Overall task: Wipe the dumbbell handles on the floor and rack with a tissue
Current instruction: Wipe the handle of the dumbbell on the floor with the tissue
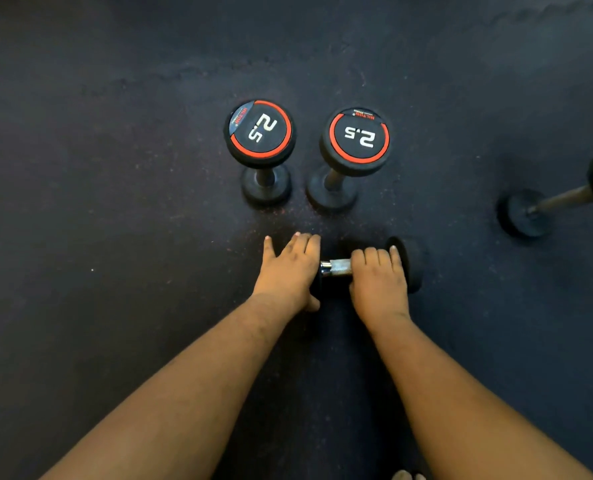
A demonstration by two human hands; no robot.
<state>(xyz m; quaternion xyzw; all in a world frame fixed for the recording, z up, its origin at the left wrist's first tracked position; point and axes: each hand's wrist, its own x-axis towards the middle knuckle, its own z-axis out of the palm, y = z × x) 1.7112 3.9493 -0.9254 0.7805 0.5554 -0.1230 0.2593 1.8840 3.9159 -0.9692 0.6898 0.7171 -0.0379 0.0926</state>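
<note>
I see both forearms reaching forward and down to a dumbbell lying on its side on the dark rubber floor, just in front of me. My right hand sits on the handle, fingers curled over the far side of the bar next to the right-hand weight head. My left hand lies flat over the left head, fingers straight and a little spread, the thumb down at the near edge; that head is almost wholly covered. Only a short knurled, chrome stretch of handle shows between the hands. I can't make out a tissue; it may be under the right palm.

Beyond, two dumbbells stand upright side by side, apart from each other: the left upright dumbbell and the right upright dumbbell, both marked 2.5. A fourth dumbbell at the right is cut off by the frame.
</note>
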